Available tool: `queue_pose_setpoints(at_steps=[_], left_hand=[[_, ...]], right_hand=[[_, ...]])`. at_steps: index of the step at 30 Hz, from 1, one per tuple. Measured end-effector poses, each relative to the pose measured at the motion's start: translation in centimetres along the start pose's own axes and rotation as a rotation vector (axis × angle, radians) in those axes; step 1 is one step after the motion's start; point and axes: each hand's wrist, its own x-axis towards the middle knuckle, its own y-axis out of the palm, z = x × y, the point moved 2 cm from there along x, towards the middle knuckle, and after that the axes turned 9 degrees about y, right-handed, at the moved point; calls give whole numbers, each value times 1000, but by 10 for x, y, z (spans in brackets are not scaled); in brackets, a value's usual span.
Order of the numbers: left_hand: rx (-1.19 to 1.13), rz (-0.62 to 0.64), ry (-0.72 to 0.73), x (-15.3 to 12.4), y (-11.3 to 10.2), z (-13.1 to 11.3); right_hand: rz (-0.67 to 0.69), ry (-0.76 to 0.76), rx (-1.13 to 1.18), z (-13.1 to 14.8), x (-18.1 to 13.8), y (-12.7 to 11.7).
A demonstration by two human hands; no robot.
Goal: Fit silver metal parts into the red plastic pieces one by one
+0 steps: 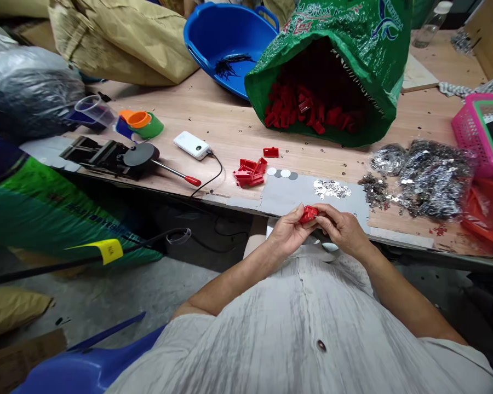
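My left hand (pixel 286 232) and my right hand (pixel 342 230) meet at the table's front edge, both pinching one small red plastic part (pixel 309 213) between the fingertips. Just beyond them lies a grey card sheet (pixel 296 194) with a scatter of tiny silver metal pieces (pixel 332 189) and three small round discs (pixel 282 173). A little heap of red plastic parts (pixel 250 172) sits to the left of the sheet, and a single red part (pixel 270 152) lies behind it.
An open green sack (pixel 353 60) full of red parts lies at the back. A blue basin (pixel 225 38), a white power bank (pixel 191 145) with cable, a black hand press (pixel 119 156), bags of metal pieces (pixel 427 175) and a pink basket (pixel 476 131) surround the work spot.
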Motion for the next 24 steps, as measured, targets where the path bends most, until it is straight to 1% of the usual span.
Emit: queue_pose_setpoints(at_steps=[2, 5, 7, 9, 12, 14, 15, 17, 19, 22, 24], left_hand=[[-6, 2, 21, -1, 0, 1], [23, -2, 39, 0, -1, 4], [49, 10, 39, 1, -4, 5], [86, 41, 48, 1, -9, 5], [237, 113, 43, -2, -21, 1], [376, 138, -13, -5, -32, -1], [432, 133, -65, -6, -39, -1], [491, 72, -174, -5, -53, 1], [489, -51, -240, -1, -67, 4], [449, -218, -230, 11, -85, 7], [449, -269, -187, 19, -93, 9]], right_hand=[[-51, -2, 14, -1, 1, 2], [-93, -19, 144, -4, 2, 7], [-97, -11, 236, -8, 4, 10], [-71, 14, 280, -14, 5, 11], [-12, 67, 266, -25, 5, 8], [-30, 103, 205, -35, 4, 0], [-58, 123, 166, -40, 4, -6], [-132, 167, 90, -52, 5, -19], [-215, 214, 11, -64, 6, -34], [-384, 271, -133, -84, 8, -59], [-478, 314, -236, -98, 7, -75]])
